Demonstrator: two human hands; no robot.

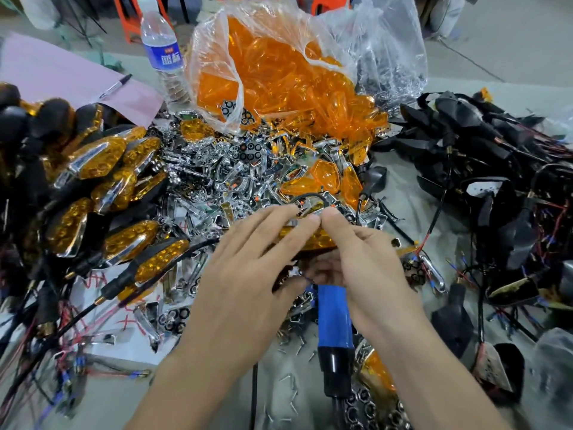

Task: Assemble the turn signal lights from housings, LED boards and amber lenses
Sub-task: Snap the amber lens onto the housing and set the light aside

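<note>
Both my hands hold one turn signal light (322, 238) with an amber lens, just below the middle of the view. My left hand (248, 262) lies over its left part, fingers stretched along the top and thumb underneath. My right hand (356, 252) grips its right part, thumb on top by the chrome trim. A black wire loops up behind the light. Loose amber lenses (328, 176) lie just beyond it. The housing under my hands is mostly hidden.
A clear bag of amber lenses (273, 72) stands at the back. Chrome reflector parts (217, 178) cover the middle. Finished lights (102, 193) pile at the left, black housings with wires (496, 150) at the right. A blue-handled tool (335, 330) lies under my wrists. A water bottle (161, 48) stands behind.
</note>
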